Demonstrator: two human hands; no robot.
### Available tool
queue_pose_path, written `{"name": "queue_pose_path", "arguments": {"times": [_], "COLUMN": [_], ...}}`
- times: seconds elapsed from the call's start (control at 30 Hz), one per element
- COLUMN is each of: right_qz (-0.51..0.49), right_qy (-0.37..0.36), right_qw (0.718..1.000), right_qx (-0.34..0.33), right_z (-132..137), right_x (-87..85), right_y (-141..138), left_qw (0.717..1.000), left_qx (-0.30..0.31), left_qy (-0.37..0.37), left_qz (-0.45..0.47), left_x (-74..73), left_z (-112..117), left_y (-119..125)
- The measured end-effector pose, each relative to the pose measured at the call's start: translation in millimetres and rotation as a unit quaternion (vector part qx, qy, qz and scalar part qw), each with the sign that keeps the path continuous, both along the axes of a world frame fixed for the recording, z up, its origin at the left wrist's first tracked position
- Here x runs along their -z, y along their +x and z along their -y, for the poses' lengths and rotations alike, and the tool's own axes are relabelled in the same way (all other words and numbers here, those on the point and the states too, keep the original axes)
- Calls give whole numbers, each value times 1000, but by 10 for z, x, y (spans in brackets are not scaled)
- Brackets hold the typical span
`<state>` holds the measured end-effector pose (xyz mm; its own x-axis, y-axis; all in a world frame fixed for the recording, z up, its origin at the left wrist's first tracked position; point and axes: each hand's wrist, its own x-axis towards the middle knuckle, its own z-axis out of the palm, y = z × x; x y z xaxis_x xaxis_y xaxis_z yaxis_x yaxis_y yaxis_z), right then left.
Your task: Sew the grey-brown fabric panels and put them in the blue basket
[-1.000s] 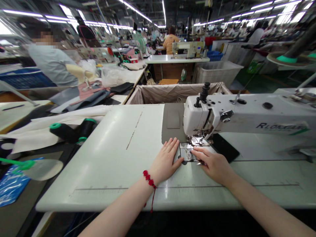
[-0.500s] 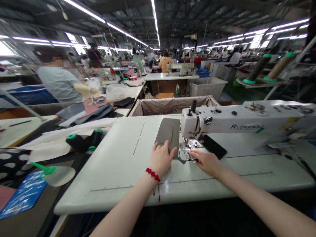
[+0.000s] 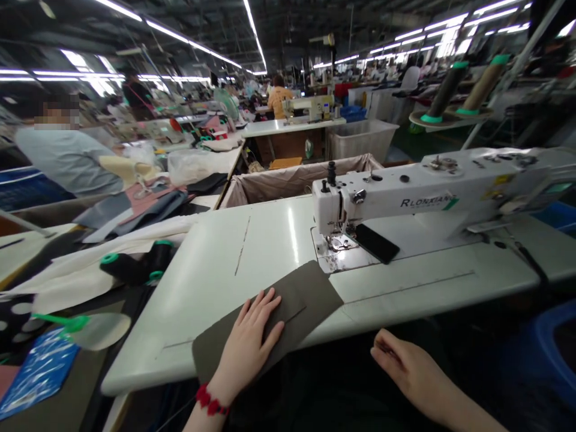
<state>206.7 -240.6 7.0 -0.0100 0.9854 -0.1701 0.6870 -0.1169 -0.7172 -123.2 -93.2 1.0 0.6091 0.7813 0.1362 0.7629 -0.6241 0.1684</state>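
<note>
My left hand (image 3: 248,343), with a red bracelet (image 3: 210,401) at the wrist, lies flat on a dark grey-brown fabric panel (image 3: 311,293). A short slit or seam line shows on the panel, which rests at a slant across the front edge of the pale table (image 3: 211,282). Past that edge, my right hand (image 3: 407,369) hovers apart from the panel with curled fingers; whatever they may hold is hidden. The white sewing machine (image 3: 382,195) stands behind, and the panel's far corner lies close to its needle plate (image 3: 339,245).
A black phone (image 3: 377,243) lies beside the needle area. Thread cones (image 3: 445,93) stand at right. To the left are dark thread spools (image 3: 123,268), a bottle with a green nozzle (image 3: 101,331) and fabric pieces. A cloth-lined bin (image 3: 288,177) sits behind the table; a person (image 3: 67,153) works at left.
The panel has come away from beside the machine head toward the front edge and turned, under my left hand. My right hand has left the needle plate and moved off the table's front.
</note>
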Motion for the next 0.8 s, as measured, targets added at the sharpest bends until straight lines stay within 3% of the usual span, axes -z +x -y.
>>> {"name": "queue_pose_path", "arguments": {"times": [0.13,0.23,0.33,0.47,0.57,0.67,0.8], "right_qz": [10,42,87,124,126,127,128], "right_qy": [29,24,26,50,51,49,51], "right_qw": [998,998,995,989,989,990,990], "right_qx": [47,45,43,57,56,48,39], "right_z": [46,18,12,5,-15,-32,-45], "right_x": [136,207,269,302,286,274,275], "right_y": [-48,-34,-52,-128,-160,-162,-186], "left_qw": [998,995,996,991,991,989,980], "left_qx": [61,88,80,122,103,55,53], "left_qy": [-16,-35,-22,-26,-3,37,50], "left_qz": [-27,-25,10,44,80,132,183], "left_x": [-106,-195,-234,-114,60,188,207], "left_z": [-156,-260,-147,242,468,555,560], "left_y": [132,188,382,883,1190,1307,1307]}}
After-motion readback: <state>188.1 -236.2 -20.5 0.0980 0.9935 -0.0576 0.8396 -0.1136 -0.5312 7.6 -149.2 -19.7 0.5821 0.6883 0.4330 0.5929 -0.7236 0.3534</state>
